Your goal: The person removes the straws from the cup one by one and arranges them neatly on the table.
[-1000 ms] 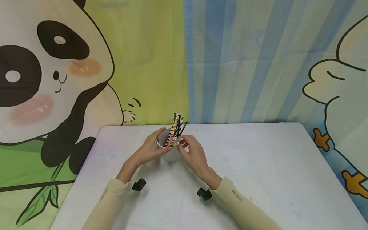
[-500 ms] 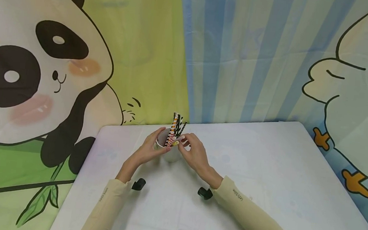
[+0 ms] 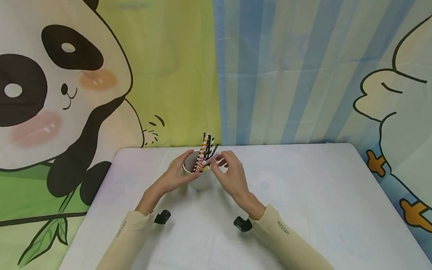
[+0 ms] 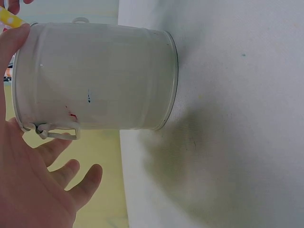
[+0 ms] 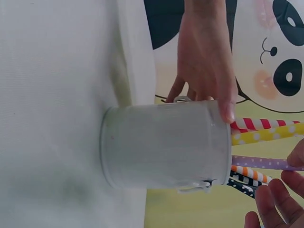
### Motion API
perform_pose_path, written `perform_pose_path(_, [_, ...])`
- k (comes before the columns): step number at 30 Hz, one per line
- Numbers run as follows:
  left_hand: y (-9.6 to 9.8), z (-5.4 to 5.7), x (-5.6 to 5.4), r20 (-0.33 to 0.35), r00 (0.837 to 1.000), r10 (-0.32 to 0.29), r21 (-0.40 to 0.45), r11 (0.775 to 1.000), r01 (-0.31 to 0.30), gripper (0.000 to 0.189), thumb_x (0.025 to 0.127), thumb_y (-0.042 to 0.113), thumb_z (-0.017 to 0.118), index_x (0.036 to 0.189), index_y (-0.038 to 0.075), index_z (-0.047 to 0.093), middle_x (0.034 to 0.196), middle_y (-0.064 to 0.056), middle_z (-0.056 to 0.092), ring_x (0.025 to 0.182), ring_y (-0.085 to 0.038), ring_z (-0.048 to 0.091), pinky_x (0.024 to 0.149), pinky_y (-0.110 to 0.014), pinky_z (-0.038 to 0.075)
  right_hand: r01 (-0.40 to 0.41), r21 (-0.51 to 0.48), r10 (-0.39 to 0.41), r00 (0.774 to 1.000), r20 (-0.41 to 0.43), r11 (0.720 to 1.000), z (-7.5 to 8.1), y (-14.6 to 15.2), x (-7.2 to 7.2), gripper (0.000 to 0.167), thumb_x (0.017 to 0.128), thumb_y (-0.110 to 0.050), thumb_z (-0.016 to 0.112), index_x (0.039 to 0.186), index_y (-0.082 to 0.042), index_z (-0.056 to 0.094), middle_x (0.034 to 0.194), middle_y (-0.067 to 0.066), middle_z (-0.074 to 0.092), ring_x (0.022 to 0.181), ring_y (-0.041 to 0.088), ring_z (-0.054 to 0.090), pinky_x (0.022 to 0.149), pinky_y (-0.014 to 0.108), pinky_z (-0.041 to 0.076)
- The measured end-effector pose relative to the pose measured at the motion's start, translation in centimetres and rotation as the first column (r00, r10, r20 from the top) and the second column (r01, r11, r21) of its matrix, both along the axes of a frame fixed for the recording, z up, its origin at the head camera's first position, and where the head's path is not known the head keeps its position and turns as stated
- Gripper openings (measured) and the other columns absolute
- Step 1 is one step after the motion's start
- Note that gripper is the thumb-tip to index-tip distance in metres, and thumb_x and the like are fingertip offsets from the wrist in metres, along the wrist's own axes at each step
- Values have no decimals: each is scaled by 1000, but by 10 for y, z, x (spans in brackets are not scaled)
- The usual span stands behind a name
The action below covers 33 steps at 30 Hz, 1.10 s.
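A white metal pail (image 3: pixel 201 184) with small side handles (image 4: pixel 61 134) stands upright on the table, patterned paper straws leaning in it. My left hand (image 3: pixel 174 175) holds the pail at its rim, thumb on the near side; in the left wrist view its other fingers spread past the side. Between thumb and forefinger my right hand (image 3: pixel 232 176) pinches a purple straw with white dots (image 5: pixel 261 163), its lower end hidden inside the pail. Beside it in the right wrist view are a yellow dotted straw (image 5: pixel 266 134), a red-striped straw (image 5: pixel 256 124), and orange-striped and black patterned ones (image 5: pixel 249 173).
A white cloth covers the table (image 3: pixel 311 195), which runs back to a hanging cartoon backdrop (image 3: pixel 176 63). Two small black devices (image 3: pixel 163 217) show by the wrists, next to the beige sleeves (image 3: pixel 124 238).
My right hand has risen slightly and shifted right, and more of the purple straw shows above the rim. My left hand and the pail stay in place.
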<state>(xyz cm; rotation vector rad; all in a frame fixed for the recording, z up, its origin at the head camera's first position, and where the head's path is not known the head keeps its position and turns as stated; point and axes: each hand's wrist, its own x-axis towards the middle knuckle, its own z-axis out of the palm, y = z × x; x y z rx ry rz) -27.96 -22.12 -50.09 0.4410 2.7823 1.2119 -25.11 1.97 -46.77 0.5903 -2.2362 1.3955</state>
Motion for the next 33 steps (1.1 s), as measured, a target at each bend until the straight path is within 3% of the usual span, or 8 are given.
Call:
perform_pose_path(5, [1, 1, 0, 6, 1000, 3, -10, 1000, -3, 92, 86, 57, 72, 159, 35, 21, 164, -8, 28, 152, -32, 24, 117, -63, 25, 11, -28, -12, 1000, -4, 1000, 9, 3, 1, 8, 95, -16, 69, 101, -12, 68, 99, 4, 65, 88, 19, 65, 74, 37, 54])
perform_pose_path(9, [0, 1, 0, -8, 1000, -9, -6, 1000, 9, 93, 86, 56, 72, 160, 30, 22, 163, -10, 28, 151, -34, 25, 117, -65, 25, 8, -47, -8, 1000, -7, 999, 18, 7, 1, 11, 95, -17, 68, 104, -11, 68, 101, 5, 66, 90, 21, 65, 78, 42, 55])
perform_pose_path(18, [0, 0, 0, -8, 1000, -18, 13, 1000, 19, 93, 87, 53, 73, 160, 27, 22, 162, -11, 30, 150, -34, 28, 116, -64, 26, 0, -76, -4, 999, -54, 997, 36, 14, 5, 14, 96, -16, 67, 108, -11, 69, 104, 3, 67, 94, 23, 64, 81, 32, 52])
perform_pose_path(33, [0, -1, -1, 8, 1000, -15, 22, 1000, 15, 93, 87, 52, 73, 160, 30, 20, 164, -10, 27, 152, -34, 24, 119, -63, 23, 9, -100, -21, 993, -118, 995, 62, 29, 13, 13, 96, -16, 67, 108, -10, 69, 103, 4, 67, 95, 20, 63, 83, 34, 50])
